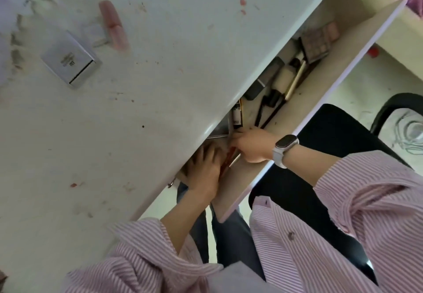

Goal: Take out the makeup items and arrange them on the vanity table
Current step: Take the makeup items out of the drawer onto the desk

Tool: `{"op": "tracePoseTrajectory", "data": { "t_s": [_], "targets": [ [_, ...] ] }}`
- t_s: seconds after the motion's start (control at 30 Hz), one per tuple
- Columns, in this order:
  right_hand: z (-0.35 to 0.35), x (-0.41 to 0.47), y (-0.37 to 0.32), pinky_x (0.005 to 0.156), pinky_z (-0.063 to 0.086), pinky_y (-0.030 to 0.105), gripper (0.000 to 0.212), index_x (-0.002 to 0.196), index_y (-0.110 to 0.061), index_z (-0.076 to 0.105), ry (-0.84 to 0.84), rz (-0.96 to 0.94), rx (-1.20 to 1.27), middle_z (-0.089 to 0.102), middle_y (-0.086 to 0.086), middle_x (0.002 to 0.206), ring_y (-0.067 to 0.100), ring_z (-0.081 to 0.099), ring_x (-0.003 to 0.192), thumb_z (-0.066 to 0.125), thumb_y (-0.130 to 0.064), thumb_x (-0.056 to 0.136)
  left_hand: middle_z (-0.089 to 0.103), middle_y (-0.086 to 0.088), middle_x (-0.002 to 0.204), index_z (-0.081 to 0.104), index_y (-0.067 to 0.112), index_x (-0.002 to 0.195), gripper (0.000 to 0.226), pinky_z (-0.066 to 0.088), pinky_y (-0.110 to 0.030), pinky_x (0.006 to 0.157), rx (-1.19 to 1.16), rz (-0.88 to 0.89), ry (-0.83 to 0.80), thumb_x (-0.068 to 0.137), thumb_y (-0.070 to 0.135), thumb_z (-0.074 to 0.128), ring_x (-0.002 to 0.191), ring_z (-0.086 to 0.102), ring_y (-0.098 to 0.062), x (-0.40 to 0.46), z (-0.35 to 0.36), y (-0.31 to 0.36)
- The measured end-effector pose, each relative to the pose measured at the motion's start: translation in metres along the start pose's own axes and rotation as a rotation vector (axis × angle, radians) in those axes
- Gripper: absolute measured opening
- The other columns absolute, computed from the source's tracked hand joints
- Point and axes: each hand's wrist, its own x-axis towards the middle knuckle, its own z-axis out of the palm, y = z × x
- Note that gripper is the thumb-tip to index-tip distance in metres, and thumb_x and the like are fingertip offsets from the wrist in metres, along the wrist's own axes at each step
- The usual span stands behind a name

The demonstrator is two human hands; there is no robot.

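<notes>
The stained white vanity table [160,75] has its drawer [325,86] pulled open below its edge. Both hands reach into the drawer's near end. My left hand [203,171] curls its fingers over a flat red-edged case [229,158] that is half hidden under the table edge. My right hand [251,146], with a white watch on its wrist, pinches the same case from the other side; its fingertips are hidden. Further along the drawer lie an eyeshadow palette [318,41], a white pencil [296,79], dark tubes and brushes [270,102]. A silver compact [71,62] and a pink tube [113,25] lie on the table.
A black office chair [320,155] stands right behind the open drawer front. My knees [229,235] in blue trousers sit under the drawer. A small clear item [97,35] lies beside the pink tube. Pale floor shows at the right.
</notes>
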Motion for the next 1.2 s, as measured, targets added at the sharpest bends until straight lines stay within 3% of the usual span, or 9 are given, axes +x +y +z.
{"op": "tracePoseTrajectory", "data": {
  "t_s": [0.13,0.27,0.53,0.67,0.8,0.93,1.03,1.13,1.2],
  "targets": [
    [0.014,0.004,0.003,0.095,0.031,0.038,0.035,0.123,-0.02,0.053,-0.106,0.001,-0.256,0.047,0.0,0.133,0.023,0.033,0.124,0.042,-0.018,0.091,0.046,-0.008,0.124,0.042,0.015,0.127,0.041,0.038,-0.037,0.088,0.089,-0.034,0.009,0.087,0.018,0.047,0.119,0.04,-0.028,0.003,-0.001,0.0],
    [0.018,0.006,0.002,0.095,0.031,0.04,0.034,0.124,-0.018,0.051,-0.179,0.085,-0.186,0.043,0.005,0.133,0.025,0.032,0.127,0.042,-0.021,0.091,0.048,-0.01,0.116,0.051,0.01,0.113,0.025,0.038,-0.036,0.083,0.112,-0.042,0.007,0.09,0.008,0.044,0.109,0.045,-0.027,0.003,-0.004,0.004],
    [0.011,0.006,-0.005,0.103,0.029,0.045,0.025,0.108,-0.018,0.059,-0.227,0.021,-0.253,0.058,0.002,0.115,0.024,0.044,0.113,0.044,-0.012,0.089,0.052,-0.009,0.114,0.048,0.013,0.108,0.025,0.033,-0.037,0.088,0.032,0.032,-0.023,0.085,0.005,0.044,0.111,0.042,-0.029,0.005,-0.005,0.002],
    [0.001,-0.006,-0.001,0.089,0.028,0.038,0.021,0.099,-0.015,0.062,-0.164,0.029,-0.354,0.058,0.002,0.11,0.024,0.044,0.108,0.046,-0.009,0.087,0.052,-0.008,0.116,0.049,0.012,0.109,0.028,0.039,-0.034,0.079,-0.084,0.023,-0.04,0.084,0.003,0.048,0.107,0.049,-0.026,-0.003,-0.009,0.0],
    [-0.013,-0.031,0.019,0.078,0.023,0.035,0.02,0.104,-0.016,0.058,-0.027,0.114,-0.339,0.056,0.0,0.105,0.021,0.042,0.102,0.048,-0.012,0.087,0.047,-0.005,0.12,0.05,0.013,0.119,0.032,0.037,-0.026,0.07,-0.216,0.093,-0.011,0.088,0.006,0.05,0.104,0.052,-0.022,-0.008,-0.019,0.001],
    [-0.029,-0.061,0.04,0.078,0.024,0.033,0.019,0.108,-0.023,0.052,0.014,0.16,-0.171,0.055,-0.006,0.105,0.017,0.042,0.103,0.046,-0.016,0.092,0.056,-0.005,0.112,0.054,0.012,0.116,0.025,0.039,-0.021,0.069,-0.364,0.197,0.18,0.095,0.02,0.044,0.097,0.055,-0.018,-0.019,-0.049,0.007],
    [-0.055,-0.078,0.051,0.081,0.03,0.033,0.01,0.1,-0.026,0.051,-0.048,0.205,0.128,0.055,-0.006,0.097,0.019,0.045,0.098,0.045,-0.021,0.095,0.064,-0.007,0.1,0.06,0.008,0.108,0.022,0.042,-0.024,0.068,-0.502,0.257,0.354,0.091,0.019,0.052,0.088,0.06,-0.021,-0.026,-0.082,0.009],
    [-0.086,-0.087,0.05,0.082,0.043,0.037,0.01,0.098,-0.018,0.056,-0.036,0.187,0.569,0.061,0.003,0.097,0.025,0.055,0.091,0.047,-0.023,0.095,0.065,-0.003,0.102,0.058,0.011,0.111,0.023,0.05,-0.03,0.076,-0.701,0.111,0.465,0.09,0.02,0.056,0.088,0.06,-0.017,-0.023,-0.114,0.0],
    [-0.107,-0.083,0.04,0.081,0.044,0.032,0.009,0.094,-0.021,0.059,0.085,0.132,0.775,0.063,-0.004,0.093,0.011,0.059,0.089,0.05,-0.022,0.094,0.064,-0.002,0.111,0.054,0.014,0.119,0.03,0.049,-0.026,0.082,-0.834,-0.056,0.552,0.09,0.02,0.056,0.088,0.055,-0.009,-0.013,-0.133,-0.011]
  ]
}}
